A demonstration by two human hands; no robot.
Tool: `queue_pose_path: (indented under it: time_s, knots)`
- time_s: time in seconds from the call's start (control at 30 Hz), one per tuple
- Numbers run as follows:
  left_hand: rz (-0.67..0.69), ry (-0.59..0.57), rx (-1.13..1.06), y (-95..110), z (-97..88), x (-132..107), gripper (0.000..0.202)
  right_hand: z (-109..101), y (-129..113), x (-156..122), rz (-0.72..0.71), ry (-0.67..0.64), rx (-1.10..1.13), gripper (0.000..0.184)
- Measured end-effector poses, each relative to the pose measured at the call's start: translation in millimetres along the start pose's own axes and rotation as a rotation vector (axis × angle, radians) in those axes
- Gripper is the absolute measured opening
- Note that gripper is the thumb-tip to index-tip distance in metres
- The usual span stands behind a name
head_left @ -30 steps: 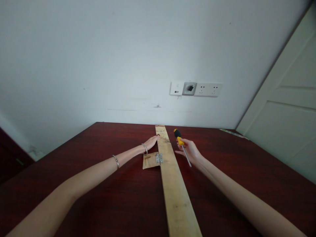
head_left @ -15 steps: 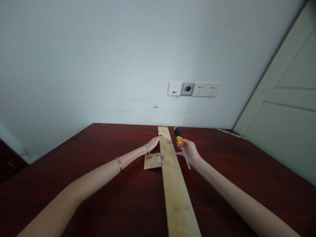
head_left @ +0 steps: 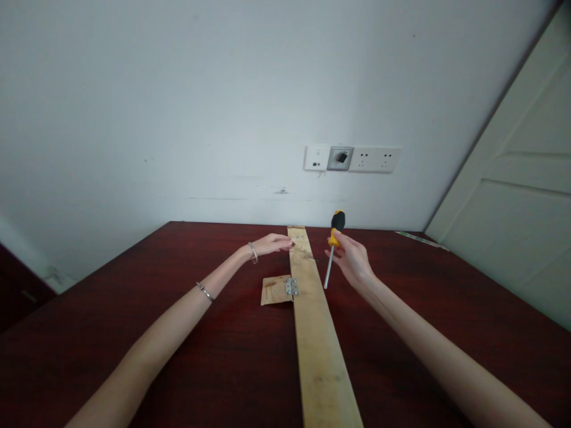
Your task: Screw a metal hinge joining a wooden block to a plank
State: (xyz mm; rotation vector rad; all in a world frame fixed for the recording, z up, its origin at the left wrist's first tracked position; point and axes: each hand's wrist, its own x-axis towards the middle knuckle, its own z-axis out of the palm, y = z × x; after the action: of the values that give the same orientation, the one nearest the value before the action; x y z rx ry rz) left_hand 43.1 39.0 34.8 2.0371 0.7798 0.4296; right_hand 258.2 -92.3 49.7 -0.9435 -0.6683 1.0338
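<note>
A long pale wooden board [head_left: 319,333] lies on the dark red table, running away from me to the wall. A metal hinge [head_left: 291,286] joins its left edge to a small wooden piece [head_left: 274,290]. My left hand [head_left: 273,244] is at the board's far part, its fingertips pressed together beside a tiny dark spot; whether they pinch something small is unclear. To the right of the board, my right hand [head_left: 352,254] grips a yellow-and-black screwdriver [head_left: 338,223] by the lower handle. The shaft points down, its tip near the board's right edge.
Around the board spreads the dark red tabletop [head_left: 200,345], which meets a white wall [head_left: 223,119] at the back. Sockets [head_left: 375,159] are set in that wall. A thin flat strip [head_left: 422,240] lies at the far right edge, near a white panelled door [head_left: 526,208].
My left hand has lifted and swung slightly up, its fingertips still by the board. In my right hand the screwdriver has moved right and turned, so its tip now points down-left.
</note>
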Motion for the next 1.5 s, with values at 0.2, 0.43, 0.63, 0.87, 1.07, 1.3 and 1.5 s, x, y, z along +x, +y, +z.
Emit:
queue_pose_path:
  time_s: [0.2,0.43,0.63,0.87,1.07,1.3,1.5]
  knots:
    - [0.080,-0.240,0.333,17,5.8,-35,0.068,13,-28,6,-0.295,-0.073,-0.062,0.029]
    - [0.028,-0.303,0.736,25,32.2,-63,0.101,35,-42,2,-0.483,-0.284,-0.428,0.033]
    - [-0.076,-0.328,0.815,25,36.1,-70,0.105,46,-36,-2,-0.551,-0.341,-0.512,0.038]
    - [-0.073,-0.324,0.810,27,35.7,-72,0.094,41,-22,0,-0.565,-0.397,-0.567,0.034]
    - [-0.046,-0.282,0.823,24,39.2,-73,0.089,38,-15,1,-0.577,-0.446,-0.602,0.030]
    - [0.000,-0.233,0.823,17,41.6,-71,0.079,39,-11,-2,-0.613,-0.448,-0.640,0.027]
    - [0.055,-0.215,0.827,13,42.2,-70,0.070,39,-7,-2,-0.637,-0.444,-0.682,0.026]
